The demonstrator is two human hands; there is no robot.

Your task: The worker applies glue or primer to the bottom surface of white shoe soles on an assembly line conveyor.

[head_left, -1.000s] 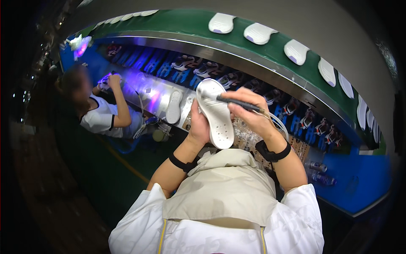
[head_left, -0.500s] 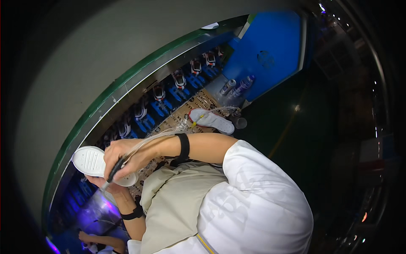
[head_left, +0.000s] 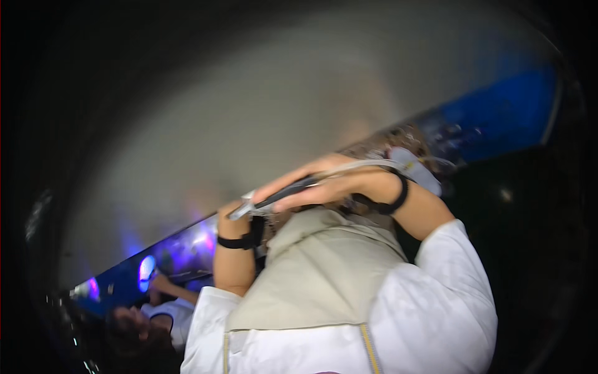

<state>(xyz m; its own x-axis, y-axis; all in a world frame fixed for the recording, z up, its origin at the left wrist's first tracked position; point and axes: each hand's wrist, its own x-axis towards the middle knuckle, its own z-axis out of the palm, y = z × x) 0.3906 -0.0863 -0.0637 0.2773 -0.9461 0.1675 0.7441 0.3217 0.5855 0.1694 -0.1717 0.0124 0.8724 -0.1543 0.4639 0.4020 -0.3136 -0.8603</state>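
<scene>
My right hand (head_left: 317,185) is closed around a slim black-handled tool (head_left: 288,191). The tool has a flat silvery tip, and a clear tube (head_left: 367,163) runs back from it along my wrist. Its tip lies just over my left hand (head_left: 232,219), which is blurred. The left fingers are cut off from sight by a large grey surface, so what they hold does not show. Beyond my right wrist a white shoe sole (head_left: 416,171) lies on the brown-covered bench.
The grey surface (head_left: 249,124) fills much of the upper view, over the bench. A blue panel (head_left: 514,115) stands at the far right. At lower left another person (head_left: 171,311) works beside bright violet light (head_left: 202,242). Dark green floor (head_left: 498,206) lies at right.
The view has swung, so the grey surface now covers the row of shoes on blue holders. The white sole that was in my left hand is no longer visible. The right hand still grips the tool.
</scene>
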